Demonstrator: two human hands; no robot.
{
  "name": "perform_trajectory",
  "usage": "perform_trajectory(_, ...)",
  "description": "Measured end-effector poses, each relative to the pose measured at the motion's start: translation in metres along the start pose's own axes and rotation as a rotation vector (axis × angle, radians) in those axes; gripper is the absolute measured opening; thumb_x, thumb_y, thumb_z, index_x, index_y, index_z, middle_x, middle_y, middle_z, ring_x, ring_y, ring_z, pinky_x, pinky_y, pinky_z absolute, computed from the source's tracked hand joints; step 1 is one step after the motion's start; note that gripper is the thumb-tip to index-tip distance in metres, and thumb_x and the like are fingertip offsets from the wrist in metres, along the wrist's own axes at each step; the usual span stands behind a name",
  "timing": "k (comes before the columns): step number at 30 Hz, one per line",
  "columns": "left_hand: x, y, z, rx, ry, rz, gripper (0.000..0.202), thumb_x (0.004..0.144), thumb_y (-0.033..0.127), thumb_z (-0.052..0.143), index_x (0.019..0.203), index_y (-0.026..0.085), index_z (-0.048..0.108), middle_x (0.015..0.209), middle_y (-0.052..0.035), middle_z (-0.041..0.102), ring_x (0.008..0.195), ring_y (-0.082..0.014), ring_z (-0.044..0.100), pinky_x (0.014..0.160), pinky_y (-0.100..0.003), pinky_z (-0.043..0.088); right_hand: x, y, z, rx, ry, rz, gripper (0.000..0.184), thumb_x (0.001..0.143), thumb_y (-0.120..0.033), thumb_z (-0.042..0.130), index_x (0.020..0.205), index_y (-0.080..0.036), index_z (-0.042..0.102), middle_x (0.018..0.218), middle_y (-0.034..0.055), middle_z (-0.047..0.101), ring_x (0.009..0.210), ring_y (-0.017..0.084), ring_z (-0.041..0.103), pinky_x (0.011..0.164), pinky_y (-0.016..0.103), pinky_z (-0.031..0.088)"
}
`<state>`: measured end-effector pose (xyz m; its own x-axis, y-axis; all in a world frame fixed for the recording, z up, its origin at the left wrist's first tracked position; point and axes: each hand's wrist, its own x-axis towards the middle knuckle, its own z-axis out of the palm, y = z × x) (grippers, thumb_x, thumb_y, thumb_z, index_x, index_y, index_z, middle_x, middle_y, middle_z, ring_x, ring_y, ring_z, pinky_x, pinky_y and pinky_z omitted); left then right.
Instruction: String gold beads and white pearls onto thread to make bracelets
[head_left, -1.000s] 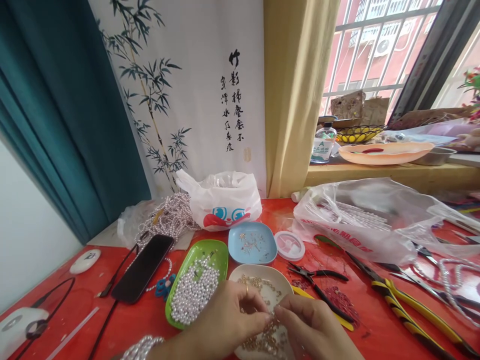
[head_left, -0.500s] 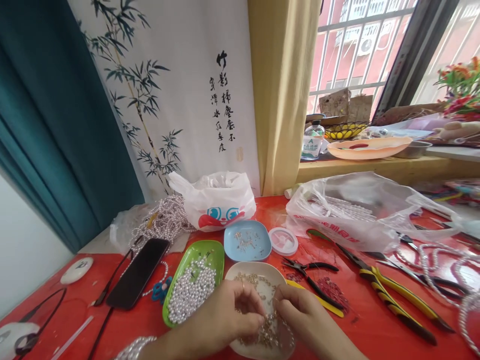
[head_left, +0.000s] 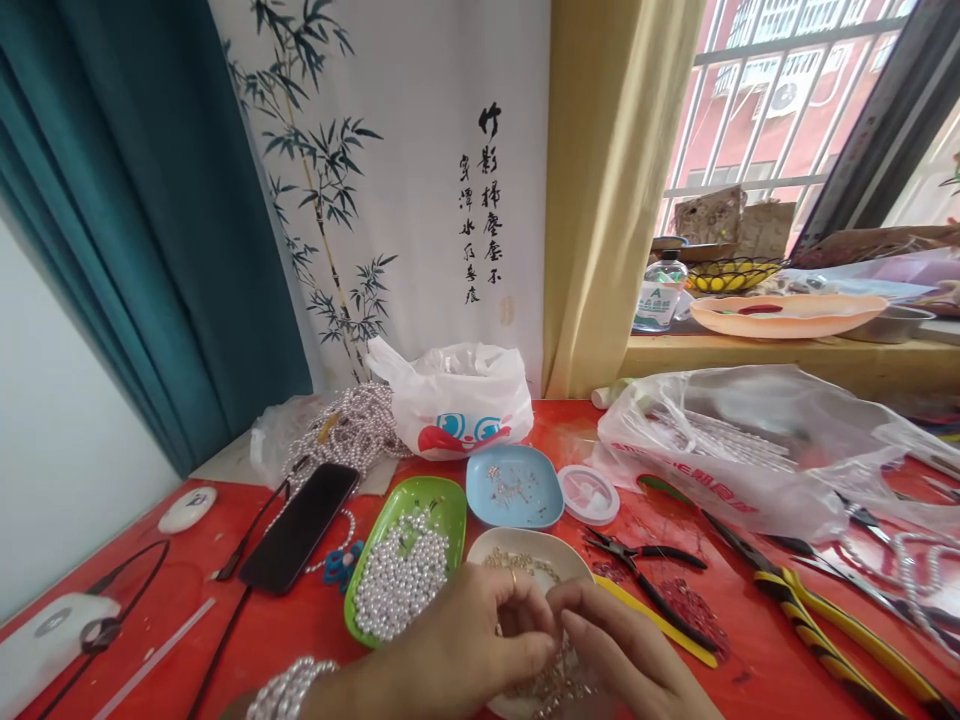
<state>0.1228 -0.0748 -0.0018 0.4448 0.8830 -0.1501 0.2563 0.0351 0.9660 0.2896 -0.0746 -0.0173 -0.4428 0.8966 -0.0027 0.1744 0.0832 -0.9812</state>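
Over the cream dish (head_left: 564, 556), which holds small gold-coloured pieces, my two hands meet at the fingertips. My left hand (head_left: 491, 630) wears a ring, with a pearl bracelet (head_left: 291, 690) on its wrist; thumb and forefinger are pinched together. My right hand (head_left: 622, 640) comes in from the right, its fingers bent and drawn together against the left fingertips. Whatever sits between the fingers is too small or hidden. Left of the dish lies a green tray (head_left: 444, 490) of pearl beads (head_left: 405, 580). Behind it, a blue dish (head_left: 546, 470) carries tiny pieces.
Black-handled pliers (head_left: 637, 565) lie at right beside red bits (head_left: 690, 610) and a yellow strip (head_left: 671, 632). Larger yellow-black pliers (head_left: 817, 620) are further right. A phone (head_left: 300, 530), cables and pearl strands (head_left: 352, 425) occupy the left. Plastic bags (head_left: 469, 385) stand behind.
The view has swung left, so things appear further right. My hands have come together; earlier a gap separated the fingertips, with each hand pinched by itself.
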Motion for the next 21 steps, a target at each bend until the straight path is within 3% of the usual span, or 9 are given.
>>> perform_trajectory(5, -0.002, 0.006, -0.001, 0.247, 0.078, 0.073, 0.009, 0.069, 0.018, 0.054, 0.073, 0.014, 0.062, 0.061, 0.0029, 0.054, 0.056, -0.0084, 0.044, 0.052, -0.020, 0.033, 0.003, 0.005, 0.002, 0.205, -0.094, 0.053, 0.029, 0.076, -0.047, 0.053, 0.082, -0.018, 0.055, 0.071, 0.0015, 0.056, 0.066, 0.014, 0.052, 0.059, 0.024, 0.039)
perform_trajectory(10, -0.003, 0.008, -0.002, 0.422, 0.103, 0.204, 0.008, 0.076, 0.017, 0.052, 0.074, 0.017, 0.060, 0.076, 0.0006, 0.058, 0.074, -0.0120, 0.051, 0.066, -0.022, 0.038, 0.006, 0.010, 0.003, 0.266, -0.090, 0.139, 0.034, 0.069, -0.047, 0.060, 0.081, -0.016, 0.052, 0.055, -0.0037, 0.051, 0.049, 0.008, 0.046, 0.048, 0.019, 0.032)
perform_trajectory(14, -0.002, 0.003, -0.006, 0.638, 0.036, 0.273, 0.011, 0.081, 0.017, 0.047, 0.081, 0.016, 0.058, 0.086, -0.0028, 0.057, 0.077, -0.0144, 0.053, 0.067, -0.025, 0.039, 0.008, 0.008, 0.002, 0.149, -0.135, 0.199, 0.029, 0.065, -0.039, 0.063, 0.078, -0.015, 0.053, 0.050, -0.0073, 0.043, 0.043, 0.006, 0.038, 0.042, 0.017, 0.025)
perform_trajectory(19, 0.001, 0.000, -0.012, 0.922, -0.047, 0.297, 0.012, 0.082, 0.019, 0.047, 0.084, 0.015, 0.057, 0.088, -0.0055, 0.058, 0.073, -0.0166, 0.054, 0.059, -0.027, 0.037, 0.011, 0.013, 0.001, -0.055, -0.089, 0.224, 0.006, 0.063, -0.019, 0.051, 0.063, -0.014, 0.054, 0.052, -0.0037, 0.045, 0.049, 0.008, 0.040, 0.044, 0.018, 0.026)
perform_trajectory(21, 0.001, 0.001, -0.014, 0.990, -0.076, 0.295, 0.012, 0.081, 0.018, 0.046, 0.083, 0.015, 0.057, 0.088, -0.0068, 0.058, 0.071, -0.0172, 0.054, 0.057, -0.028, 0.036, 0.011, 0.018, 0.002, -0.138, -0.077, 0.213, 0.006, 0.061, -0.014, 0.048, 0.059, -0.014, 0.053, 0.051, -0.0037, 0.045, 0.049, 0.008, 0.039, 0.044, 0.018, 0.026)
